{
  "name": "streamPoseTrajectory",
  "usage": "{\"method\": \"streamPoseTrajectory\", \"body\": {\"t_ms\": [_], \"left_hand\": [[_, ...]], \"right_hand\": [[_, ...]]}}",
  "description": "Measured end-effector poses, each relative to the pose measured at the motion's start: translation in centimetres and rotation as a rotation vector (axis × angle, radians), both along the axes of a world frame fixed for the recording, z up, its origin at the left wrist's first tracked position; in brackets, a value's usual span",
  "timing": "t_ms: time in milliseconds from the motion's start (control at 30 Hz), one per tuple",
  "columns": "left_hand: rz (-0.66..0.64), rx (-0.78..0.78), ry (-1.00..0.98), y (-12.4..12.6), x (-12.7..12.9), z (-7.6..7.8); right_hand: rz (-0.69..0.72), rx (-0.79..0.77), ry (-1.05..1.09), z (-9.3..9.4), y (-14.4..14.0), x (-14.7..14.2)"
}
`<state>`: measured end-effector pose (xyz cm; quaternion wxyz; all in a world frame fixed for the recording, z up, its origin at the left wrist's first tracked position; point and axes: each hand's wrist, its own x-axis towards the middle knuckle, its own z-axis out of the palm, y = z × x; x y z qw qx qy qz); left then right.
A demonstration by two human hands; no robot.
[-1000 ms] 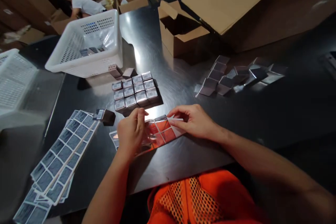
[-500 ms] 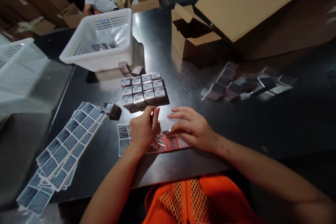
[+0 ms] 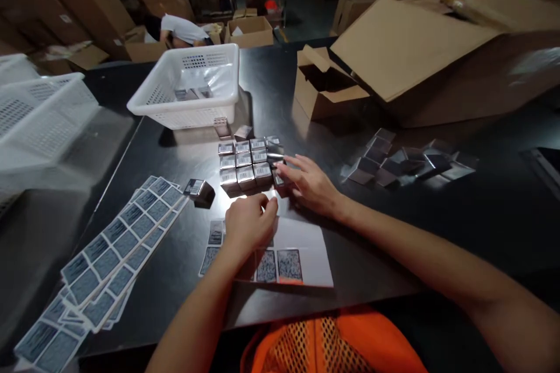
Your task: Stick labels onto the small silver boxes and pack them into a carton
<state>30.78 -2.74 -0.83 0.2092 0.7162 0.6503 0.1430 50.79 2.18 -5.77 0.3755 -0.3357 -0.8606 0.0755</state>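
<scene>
Head view: your right hand, fingers loose, touches the box block just left; left hand curled on label sheet.

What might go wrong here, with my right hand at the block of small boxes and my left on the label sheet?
The right hand touches the edge of the packed block of small boxes; a push may scatter the rows. The left hand covers part of the label sheet, so labels may crease or lift. The loose box lies near the stacked label sheets and may get knocked.
</scene>
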Motion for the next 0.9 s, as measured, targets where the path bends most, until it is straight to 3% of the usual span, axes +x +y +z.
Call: {"method": "streamPoseTrajectory", "body": {"t_ms": [100, 200, 333, 433, 567, 733, 900], "left_hand": [[0.07, -0.045, -0.121, 0.2, -0.2, -0.1], [0.012, -0.036, -0.358, 0.1, -0.2, -0.6], [-0.136, 0.033, -0.614, -0.3, -0.1, -1.1], [-0.244, 0.229, -0.568, -0.6, 0.0, -1.2], [-0.391, 0.382, -0.444, -1.1, 0.4, -1.5], [-0.403, 0.446, -0.33, -1.8, 0.7, -2.0], [-0.427, 0.443, -0.265, -2.1, 0.6, -2.1]], "right_hand": [[0.004, -0.015, 0.08, -1.1, -2.3, 0.7], [0.035, -0.075, 0.12, -0.7, -4.7, 1.5], [0.079, -0.024, 0.268, 2.9, -6.9, 2.4], [-0.014, -0.048, 0.556, 6.0, -7.9, 3.3], [0.001, -0.323, 0.797, 7.3, -8.4, 4.1], [-0.076, -0.989, 0.741, 6.9, -8.7, 3.4], [-0.145, -1.072, 0.715, 6.9, -8.7, 2.9]]}}
